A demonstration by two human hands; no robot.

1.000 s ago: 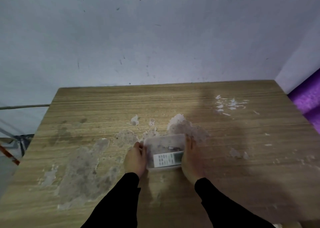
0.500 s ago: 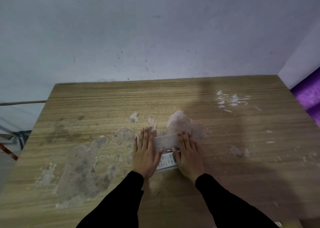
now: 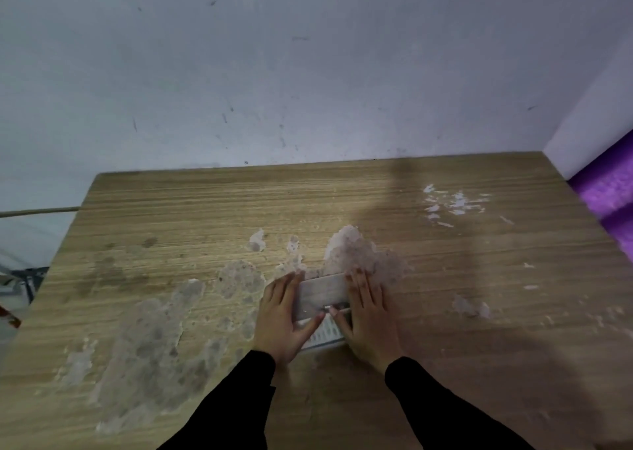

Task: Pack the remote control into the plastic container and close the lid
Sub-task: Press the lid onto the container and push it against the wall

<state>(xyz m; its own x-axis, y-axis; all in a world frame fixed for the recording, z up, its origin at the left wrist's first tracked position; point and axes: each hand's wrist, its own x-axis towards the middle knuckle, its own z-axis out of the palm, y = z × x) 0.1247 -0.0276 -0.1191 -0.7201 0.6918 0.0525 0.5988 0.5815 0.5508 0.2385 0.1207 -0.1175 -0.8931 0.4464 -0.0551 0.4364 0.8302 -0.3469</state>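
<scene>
compared with half a second back, not much shifts: both hands stay flat on the lid, fingers spread, though the thumbs now angle in toward each other near the front edge, almost meeting. a full second back the hands were only gripping the box by its two short sides, so they've come up on top since then. the left hand (image 3: 282, 316) covers the left side of the plastic container (image 3: 322, 304) and the right hand (image 3: 368, 316) covers the right side, palms down, open and pressing rather than curled around anything. the lid (image 3: 320, 294) sits on top, cloudy and see-through. the remote control (image 3: 325, 331) is inside the box, and only a strip of its white button face shows through the plastic at the near end, between the two thumbs. count: one container, one lid, one remote, two hands, two black sleeves (image 3: 233, 405). it all sits on the worn wooden surface (image 3: 171, 230), which has patches of peeled finish, against a pale wall (image 3: 308, 73).
</scene>
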